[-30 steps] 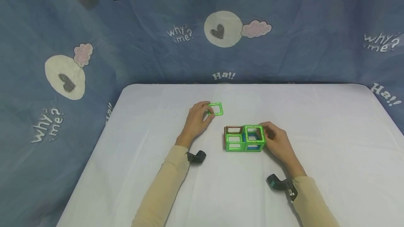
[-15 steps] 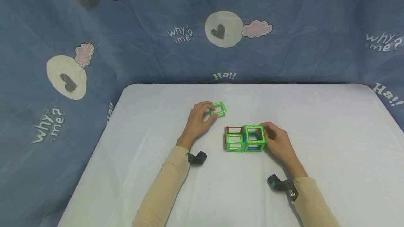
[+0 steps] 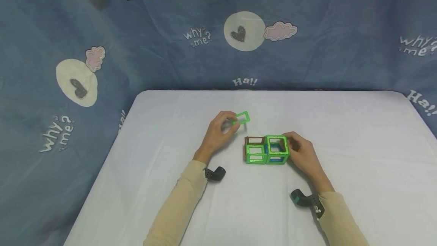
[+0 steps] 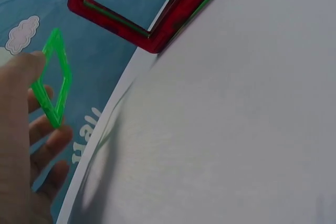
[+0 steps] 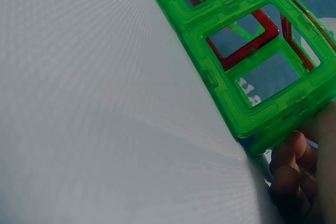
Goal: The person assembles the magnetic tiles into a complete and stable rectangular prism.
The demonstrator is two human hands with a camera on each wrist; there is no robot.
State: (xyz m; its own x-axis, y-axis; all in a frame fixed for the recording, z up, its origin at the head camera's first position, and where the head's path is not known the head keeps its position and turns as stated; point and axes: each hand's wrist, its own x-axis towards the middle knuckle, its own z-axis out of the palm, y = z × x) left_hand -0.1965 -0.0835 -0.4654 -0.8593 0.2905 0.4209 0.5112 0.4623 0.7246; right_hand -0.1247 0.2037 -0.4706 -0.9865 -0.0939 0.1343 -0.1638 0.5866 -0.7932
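My left hand pinches a green square magnetic tile by one edge between thumb and fingers, held above the table. In the left wrist view the green tile stands tilted, apart from the red-edged end of the built block. That block of joined magnetic tiles, green with some red and blue, rests on the table to the right of the tile. At its right side my right hand grips it. Curled fingers show at its lower corner in the right wrist view; the thumb is mostly hidden.
A white-covered table lies under both hands. Behind and to the left hangs a blue printed cloth. Black wrist cameras, one on the left wrist and one on the right, jut out over the table.
My left hand has moved slightly right, and the pinched tile has tilted and come off the table, closer to the block. My right hand and the block have stayed nearly still.
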